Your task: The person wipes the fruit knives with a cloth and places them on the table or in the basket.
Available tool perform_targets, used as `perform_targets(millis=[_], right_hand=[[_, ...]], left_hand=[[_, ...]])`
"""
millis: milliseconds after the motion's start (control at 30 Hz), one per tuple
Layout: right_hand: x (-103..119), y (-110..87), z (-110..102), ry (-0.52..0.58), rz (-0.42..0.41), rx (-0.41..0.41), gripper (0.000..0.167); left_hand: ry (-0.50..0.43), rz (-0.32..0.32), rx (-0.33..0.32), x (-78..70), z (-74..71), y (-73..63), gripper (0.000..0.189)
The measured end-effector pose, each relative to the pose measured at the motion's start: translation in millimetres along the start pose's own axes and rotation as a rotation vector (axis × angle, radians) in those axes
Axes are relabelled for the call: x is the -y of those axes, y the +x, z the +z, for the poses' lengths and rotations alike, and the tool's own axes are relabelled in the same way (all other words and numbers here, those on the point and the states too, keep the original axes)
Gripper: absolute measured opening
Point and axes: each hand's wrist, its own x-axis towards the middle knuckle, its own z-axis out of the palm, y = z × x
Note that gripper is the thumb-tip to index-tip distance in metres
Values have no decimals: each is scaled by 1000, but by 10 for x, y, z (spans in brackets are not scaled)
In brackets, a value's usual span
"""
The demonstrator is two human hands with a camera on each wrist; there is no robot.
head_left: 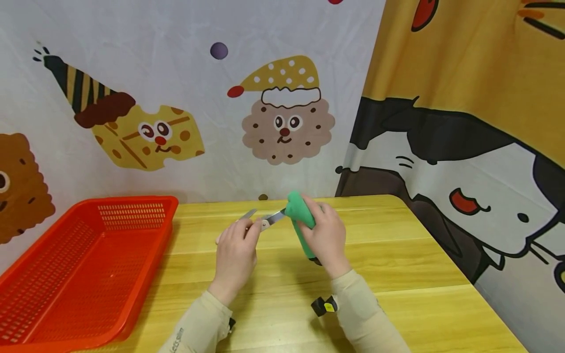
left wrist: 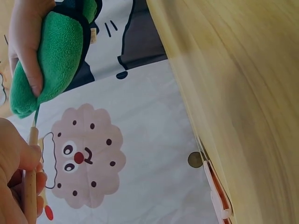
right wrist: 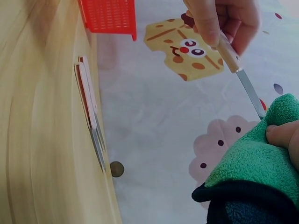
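My left hand (head_left: 235, 252) holds a knife (right wrist: 230, 55) by its pale handle, with the fingers curled round it. The blade points right and away from that hand, and its tip end is hidden in a green towel (head_left: 300, 211). This fuzzy towel has a dark edge, clear in the right wrist view. My right hand (head_left: 327, 233) pinches it round the blade, thumb against the cloth, while the rest hangs below. Behind the left hand, knives with pinkish handles (right wrist: 87, 95) lie on the tabletop, mostly covered by that hand in the head view.
At the left of the wooden table (head_left: 379, 255) stands a red plastic basket (head_left: 169, 230) with perforated walls. A printed cartoon curtain (head_left: 212, 122) hangs behind the table's far edge. A small black and yellow device (head_left: 324, 306) sits at the right wrist.
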Motion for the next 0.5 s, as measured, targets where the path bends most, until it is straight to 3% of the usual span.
perform_targets(millis=[500], right_hand=[[-181, 25, -76, 10, 122, 20, 54]], left_hand=[[-41, -11, -22, 24, 19, -42, 19]])
